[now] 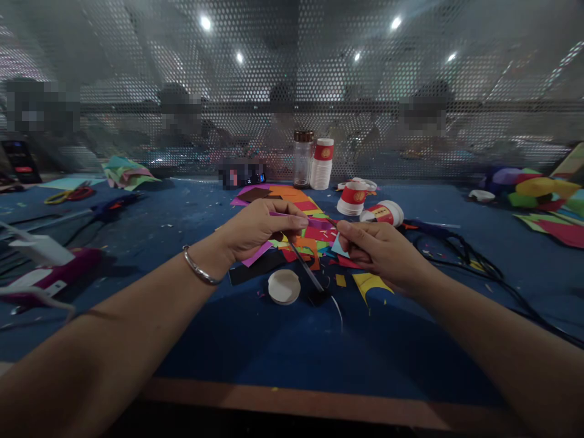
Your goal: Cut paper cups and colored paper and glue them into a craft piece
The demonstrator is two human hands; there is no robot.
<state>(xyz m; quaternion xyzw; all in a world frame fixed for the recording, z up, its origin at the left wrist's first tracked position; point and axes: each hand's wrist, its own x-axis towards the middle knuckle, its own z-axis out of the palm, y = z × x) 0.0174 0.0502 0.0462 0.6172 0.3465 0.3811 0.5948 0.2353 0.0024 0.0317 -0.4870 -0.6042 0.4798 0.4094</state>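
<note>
My left hand (262, 228) is closed in a pinch on a purple paper strip (318, 224), which stretches toward my right hand. My right hand (376, 246) is closed too, thumb against finger, at the strip's far end. Something thin and dark shows at its fingertips; what it is I cannot make out. Below the hands a slim translucent stick (310, 271) slants down to a small black piece (318, 297); whether it touches my left hand is unclear. A white round lid-like disc (284, 287) lies beside it. Coloured paper scraps (314, 210) spread behind and under the hands.
Behind stand a glass bottle (302, 159) and stacked paper cups (322, 167); another cup (385, 213) lies tipped. Glue guns (114, 207) with cables (465, 255) rest on both sides. Scissors (68, 193) and a purple power strip (59, 277) sit left. A perforated screen (292, 79) closes the back.
</note>
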